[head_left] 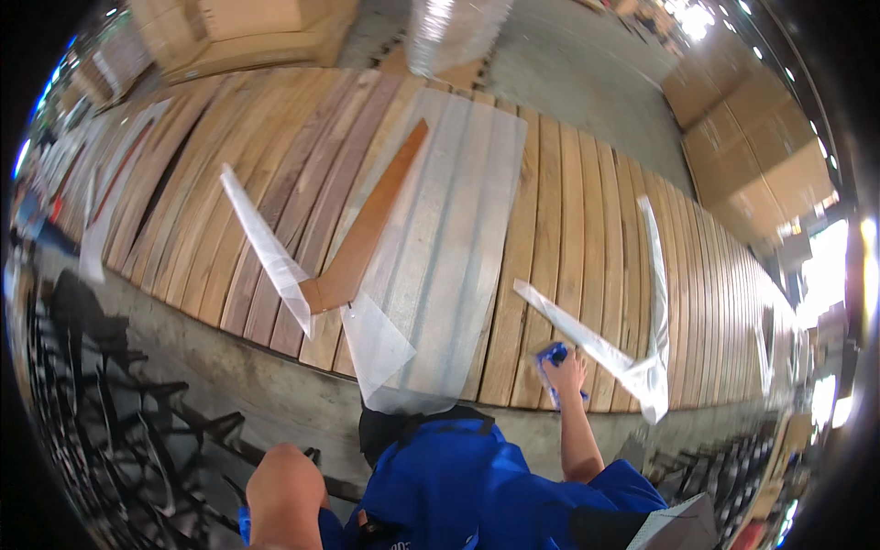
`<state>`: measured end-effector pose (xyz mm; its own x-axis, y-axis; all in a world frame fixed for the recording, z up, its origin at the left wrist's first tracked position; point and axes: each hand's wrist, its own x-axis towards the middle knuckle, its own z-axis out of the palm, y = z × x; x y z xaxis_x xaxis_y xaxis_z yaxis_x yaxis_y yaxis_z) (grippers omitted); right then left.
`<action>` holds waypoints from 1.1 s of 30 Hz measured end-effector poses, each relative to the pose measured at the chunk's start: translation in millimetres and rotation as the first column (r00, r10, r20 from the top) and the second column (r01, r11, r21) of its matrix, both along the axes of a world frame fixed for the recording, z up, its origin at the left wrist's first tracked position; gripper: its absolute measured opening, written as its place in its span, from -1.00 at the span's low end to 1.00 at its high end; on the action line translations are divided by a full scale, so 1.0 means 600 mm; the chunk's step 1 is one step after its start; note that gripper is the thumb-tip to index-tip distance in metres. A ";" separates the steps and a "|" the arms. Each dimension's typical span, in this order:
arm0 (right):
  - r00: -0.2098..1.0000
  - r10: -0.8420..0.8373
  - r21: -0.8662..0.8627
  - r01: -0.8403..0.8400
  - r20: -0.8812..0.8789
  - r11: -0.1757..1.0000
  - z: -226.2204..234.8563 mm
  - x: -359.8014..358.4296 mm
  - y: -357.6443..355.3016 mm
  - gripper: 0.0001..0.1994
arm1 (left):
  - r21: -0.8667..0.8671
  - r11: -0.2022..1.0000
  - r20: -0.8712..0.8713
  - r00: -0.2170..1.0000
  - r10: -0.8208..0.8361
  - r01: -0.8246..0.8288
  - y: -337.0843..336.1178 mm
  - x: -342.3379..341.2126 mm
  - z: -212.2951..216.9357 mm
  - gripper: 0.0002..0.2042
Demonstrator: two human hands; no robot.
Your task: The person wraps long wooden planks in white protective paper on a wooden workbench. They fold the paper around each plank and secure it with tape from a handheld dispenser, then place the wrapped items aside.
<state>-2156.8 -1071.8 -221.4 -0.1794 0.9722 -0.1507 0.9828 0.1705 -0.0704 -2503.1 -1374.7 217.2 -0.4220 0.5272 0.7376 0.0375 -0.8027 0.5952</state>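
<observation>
My right hand is closed around a blue hand tape dispenser at the near edge of the slatted wooden table. Beside it lies a V-shaped piece wrapped in white foam. Left of centre, a brown wooden V-shaped piece rests partly on a translucent foam sheet. Its left arm is covered by white foam, and a loose foam flap hangs by its corner. My bent left arm shows at the lower edge; the left hand itself is out of sight.
Cardboard boxes are stacked at the far right, and a big carton stands behind the table. A plastic-wrapped stack is at the back. Black metal frames crowd the lower left. Someone in blue is at the far left.
</observation>
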 end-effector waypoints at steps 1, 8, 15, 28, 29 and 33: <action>0.998 0.004 0.141 0.006 -0.070 0.990 0.003 -0.027 -0.030 -0.27 | 0.000 0.998 0.016 0.998 -0.060 0.060 0.017 -0.051 -0.015 -0.74; 0.864 0.041 -0.101 -0.106 -0.501 0.989 -0.050 -0.380 -0.152 -0.57 | 0.013 0.992 0.083 0.988 -0.127 0.126 0.039 -0.319 -0.090 -0.72; 0.928 -0.145 -0.490 -0.045 -0.344 0.871 -0.049 -0.837 -0.158 -0.10 | -0.158 0.970 0.172 0.962 0.213 -0.186 0.019 -0.534 -0.244 -0.69; 0.892 -0.399 -0.345 0.313 -0.214 0.885 -0.169 -1.058 -0.147 0.12 | -0.720 -0.673 -0.603 0.632 0.487 -0.168 0.101 -0.691 -1.006 0.13; 0.880 -0.416 -0.373 0.316 -0.228 0.873 -0.160 -1.062 -0.145 0.10 | -0.732 -0.665 -0.583 0.640 0.500 -0.148 0.105 -0.699 -1.002 0.08; 0.844 -0.466 -0.330 0.375 -0.266 0.866 -0.138 -1.061 -0.144 0.05 | -0.818 -0.575 -0.485 0.571 0.662 -0.029 0.127 -0.691 -0.951 -0.13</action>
<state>-2793.6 -1158.1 -303.9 0.1551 0.8991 -0.4094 0.8661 -0.3231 -0.3815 -2917.8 -1298.7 -353.5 -0.8612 -0.2275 -0.4544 -0.4437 0.7725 0.4543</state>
